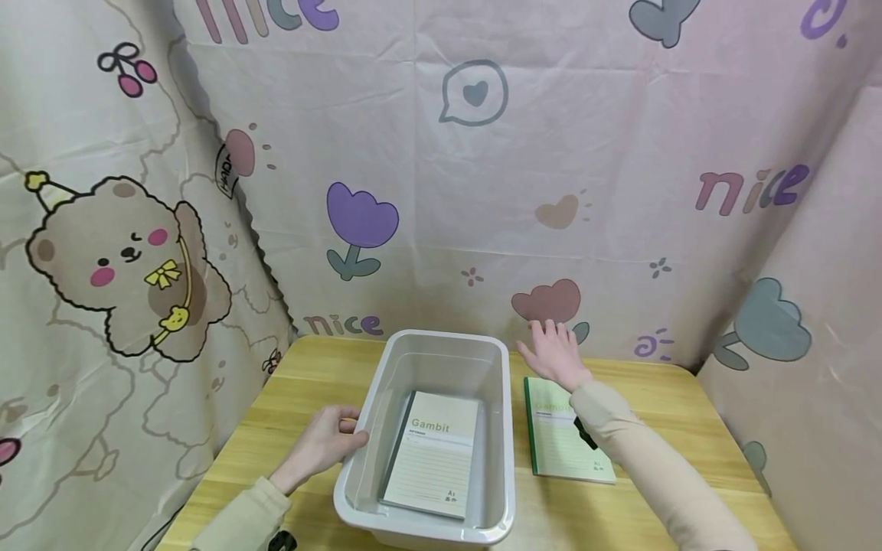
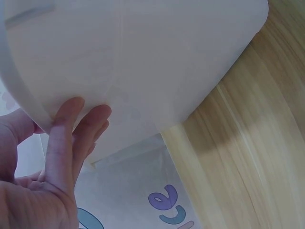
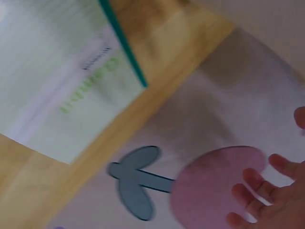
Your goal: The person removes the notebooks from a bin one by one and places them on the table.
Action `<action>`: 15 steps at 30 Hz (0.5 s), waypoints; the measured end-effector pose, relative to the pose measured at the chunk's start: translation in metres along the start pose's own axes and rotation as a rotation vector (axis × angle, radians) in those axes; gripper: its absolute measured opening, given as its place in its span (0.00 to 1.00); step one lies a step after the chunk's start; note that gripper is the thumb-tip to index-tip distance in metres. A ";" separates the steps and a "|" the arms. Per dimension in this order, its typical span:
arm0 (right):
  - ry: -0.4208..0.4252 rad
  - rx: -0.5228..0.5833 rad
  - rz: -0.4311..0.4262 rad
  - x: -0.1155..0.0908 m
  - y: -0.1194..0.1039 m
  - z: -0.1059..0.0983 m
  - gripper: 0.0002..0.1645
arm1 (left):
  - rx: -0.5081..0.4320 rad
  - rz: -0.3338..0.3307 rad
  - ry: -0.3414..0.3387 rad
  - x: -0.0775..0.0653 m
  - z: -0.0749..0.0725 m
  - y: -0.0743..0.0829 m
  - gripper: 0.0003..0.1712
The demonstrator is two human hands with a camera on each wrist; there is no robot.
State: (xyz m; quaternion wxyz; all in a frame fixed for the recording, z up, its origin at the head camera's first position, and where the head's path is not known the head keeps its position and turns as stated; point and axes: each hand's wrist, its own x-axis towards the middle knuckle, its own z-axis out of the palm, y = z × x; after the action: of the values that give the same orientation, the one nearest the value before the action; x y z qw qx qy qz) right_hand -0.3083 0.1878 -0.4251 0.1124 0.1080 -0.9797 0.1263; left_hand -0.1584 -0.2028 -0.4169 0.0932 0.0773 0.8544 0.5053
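A grey plastic bin (image 1: pixel 506 459) stands on the wooden table, a little left of the table's middle. My left hand (image 1: pixel 324 442) pinches its left rim, thumb on the inner side and fingers against the outer wall (image 2: pixel 143 71). Inside the bin lies a notebook (image 1: pixel 432 455) with a dark spine and "Gambit" on its cover. To the right of the bin, a green notebook (image 1: pixel 561 444) with a darker green spine (image 3: pixel 125 45) lies flat on the table. Above its far end my right hand (image 1: pixel 554 356) is raised with fingers spread, holding nothing; the forearm covers part of that notebook.
The wooden table (image 1: pixel 661 428) ends at a patterned cloth (image 1: pixel 441 191) hanging along its far side. More printed cloth (image 1: pixel 124 268) hangs at the left, and another stretch (image 1: pixel 813 344) at the right. The bin's far rim stands close to the back cloth.
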 end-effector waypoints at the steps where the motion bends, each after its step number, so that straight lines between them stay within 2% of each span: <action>1: -0.005 0.003 0.003 0.001 -0.005 -0.005 0.34 | 0.005 -0.003 0.004 0.000 0.000 0.000 0.25; 7: -0.051 -0.026 -0.029 0.006 -0.045 -0.028 0.36 | 0.019 -0.026 0.023 -0.002 -0.002 0.002 0.25; 15: -0.204 -0.148 -0.081 0.006 -0.107 -0.043 0.34 | 0.012 -0.013 0.008 -0.002 -0.002 0.001 0.25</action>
State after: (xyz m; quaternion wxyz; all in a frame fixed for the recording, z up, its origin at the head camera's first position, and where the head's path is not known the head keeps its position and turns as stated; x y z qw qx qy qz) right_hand -0.2800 0.0969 -0.3587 0.0247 0.1511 -0.9875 0.0373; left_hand -0.1565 -0.2046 -0.4145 0.0926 0.0705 0.8583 0.4998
